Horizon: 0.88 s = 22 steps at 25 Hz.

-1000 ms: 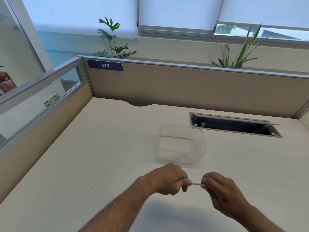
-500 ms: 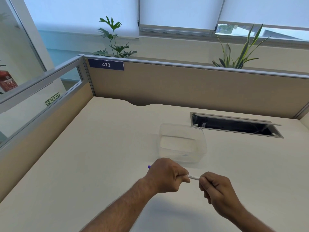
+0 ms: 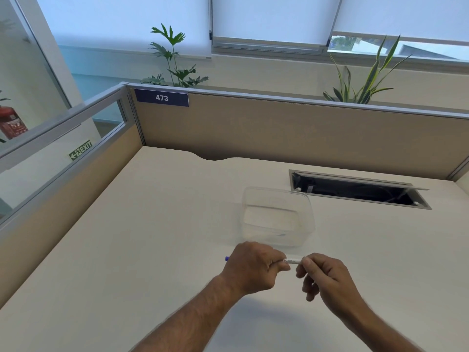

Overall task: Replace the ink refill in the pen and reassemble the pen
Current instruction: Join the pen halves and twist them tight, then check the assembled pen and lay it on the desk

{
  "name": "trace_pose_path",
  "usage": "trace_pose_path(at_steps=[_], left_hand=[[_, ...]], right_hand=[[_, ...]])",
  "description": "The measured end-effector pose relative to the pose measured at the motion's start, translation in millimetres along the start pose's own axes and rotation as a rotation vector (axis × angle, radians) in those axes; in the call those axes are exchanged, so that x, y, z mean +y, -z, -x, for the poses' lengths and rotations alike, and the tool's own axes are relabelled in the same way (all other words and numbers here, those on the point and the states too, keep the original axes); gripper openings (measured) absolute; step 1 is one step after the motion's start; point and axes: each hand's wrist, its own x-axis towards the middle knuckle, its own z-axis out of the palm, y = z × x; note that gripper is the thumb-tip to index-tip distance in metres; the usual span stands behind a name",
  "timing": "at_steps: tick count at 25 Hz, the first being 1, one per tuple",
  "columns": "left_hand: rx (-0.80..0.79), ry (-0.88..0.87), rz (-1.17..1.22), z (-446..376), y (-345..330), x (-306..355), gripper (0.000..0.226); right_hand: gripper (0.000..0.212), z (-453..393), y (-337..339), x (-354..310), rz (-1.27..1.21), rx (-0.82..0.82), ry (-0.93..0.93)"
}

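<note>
A white pen with dark lettering on its barrel lies crosswise between my two hands, just above the desk. My left hand is closed in a fist around most of the barrel, and a blue end pokes out on its left side. My right hand pinches the barrel's right end between thumb and forefinger. Most of the pen is hidden inside the fists, and no separate refill shows.
A clear plastic container stands on the beige desk just beyond my hands. An open cable slot is sunk into the desk at the back right. Partition panels wall in the back and the left side.
My hands have moved slightly apart, so a longer stretch of white barrel shows between them. The blue end has come into view at the left of my left fist.
</note>
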Motion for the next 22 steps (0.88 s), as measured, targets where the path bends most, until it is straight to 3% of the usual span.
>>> trace_pose_path(at_steps=[4,8,12,17,20,22], left_hand=[[0.021,0.128,0.178,-1,-3,2,0.022],[0.008,0.198,0.340,-2,-8,11,0.027],[-0.055,0.275,0.405,2,-16,18,0.034],[-0.256,0.333,0.178,15,-24,-2,0.068],[-0.223,0.300,-0.077,28,-36,-22,0.083],[-0.274,0.336,-0.243,37,-43,-37,0.095]], right_hand=[[0.015,1,-6,-2,-0.154,0.061,0.012],[0.029,-1,-16,-2,-0.359,0.069,-0.060],[0.025,-8,-26,-6,-0.383,0.138,-0.020],[0.030,-18,-18,-22,-0.625,0.205,-0.047],[0.062,-21,-15,-31,-0.776,0.195,-0.158],[0.068,-22,-14,-34,-0.824,0.184,-0.195]])
